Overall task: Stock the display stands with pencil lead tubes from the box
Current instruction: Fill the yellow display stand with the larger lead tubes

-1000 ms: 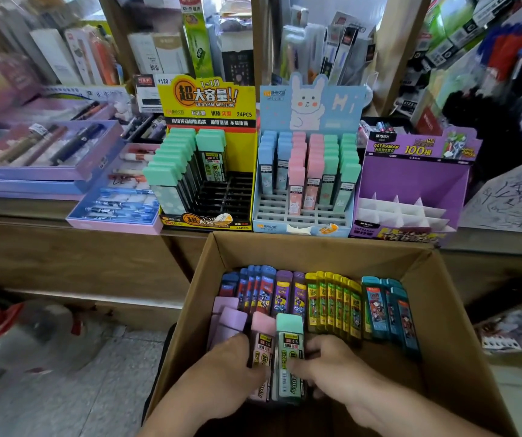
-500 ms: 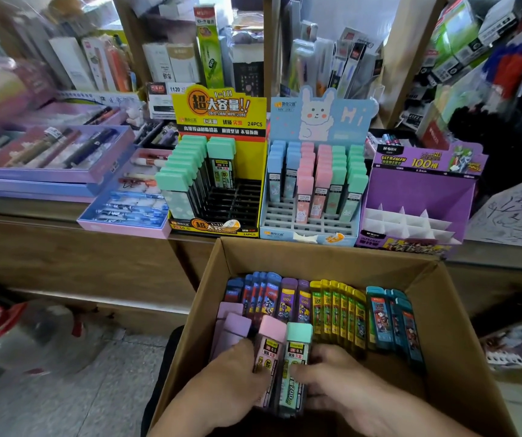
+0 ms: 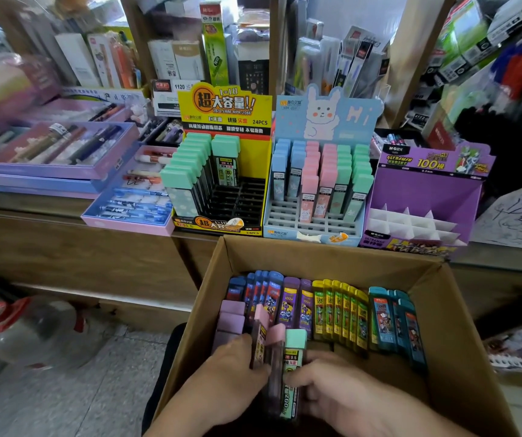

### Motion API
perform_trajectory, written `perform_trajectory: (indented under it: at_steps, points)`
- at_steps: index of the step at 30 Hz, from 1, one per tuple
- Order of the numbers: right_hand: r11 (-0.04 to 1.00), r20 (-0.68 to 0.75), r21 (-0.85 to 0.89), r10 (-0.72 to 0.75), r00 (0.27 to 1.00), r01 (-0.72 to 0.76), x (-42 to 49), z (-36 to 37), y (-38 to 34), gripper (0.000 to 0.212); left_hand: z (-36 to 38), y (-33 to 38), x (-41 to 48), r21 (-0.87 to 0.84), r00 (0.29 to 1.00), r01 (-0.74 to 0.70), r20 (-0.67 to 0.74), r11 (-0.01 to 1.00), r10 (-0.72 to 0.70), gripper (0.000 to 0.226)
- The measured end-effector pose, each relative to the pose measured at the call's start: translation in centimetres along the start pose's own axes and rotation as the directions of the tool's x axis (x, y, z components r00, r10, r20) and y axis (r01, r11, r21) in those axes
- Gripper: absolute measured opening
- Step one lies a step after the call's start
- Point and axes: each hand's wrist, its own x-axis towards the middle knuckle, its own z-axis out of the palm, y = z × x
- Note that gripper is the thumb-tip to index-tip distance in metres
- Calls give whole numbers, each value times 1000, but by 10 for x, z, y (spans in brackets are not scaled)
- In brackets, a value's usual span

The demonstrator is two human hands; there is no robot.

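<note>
Left hand [image 3: 231, 370]: fingers curled, gripping two pink-capped tubes [image 3: 260, 340], which tilt left. Right hand [image 3: 335, 392]: fingers curled round a mint-capped tube [image 3: 294, 357], upright. All sit low in the box [image 3: 316, 252], near its front. Bare box floor to the right. Open slots show in the yellow stand [image 3: 267, 159] and the purple stand [image 3: 423, 190].

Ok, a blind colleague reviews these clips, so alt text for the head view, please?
A person's left hand and right hand grip a bunch of pink- and mint-capped pencil lead tubes inside an open brown cardboard box. Behind it, on a wooden counter, stand a yellow display stand, a blue rabbit stand and a purple stand.
</note>
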Motion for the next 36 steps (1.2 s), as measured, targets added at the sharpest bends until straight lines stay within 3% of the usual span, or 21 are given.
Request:
perform_trajectory:
  at_steps: [5,8,13,18,23,28,36]
  points:
    - [977,13,-114,-177,984,177,-12,1,-2,46,1,-1,0,-204,997,-12,70,979,27,46]
    - [936,23,-210,-285,958,283,-18,2,-5,53,1,-3,1,-247,999,-25,34,969,34,57]
    - [881,86,-282,-371,925,380,-28,2,-10,56,-2,-6,1,-335,996,-71,22,940,83,45]
    - [845,77,-281,-453,888,456,-34,-8,-19,52,-13,2,-5,-581,984,-58,104,812,145,30]
    - [805,9,-225,-562,827,549,-40,-14,-30,41,-23,8,-9,-779,971,1,150,627,186,34]
    - [760,25,-194,-628,778,620,-48,-6,-44,22,-29,16,-12,-888,961,-33,98,460,260,42]
    - [668,52,-242,-716,697,704,-57,15,-61,33,-43,17,-14,-945,958,-8,86,327,273,32]
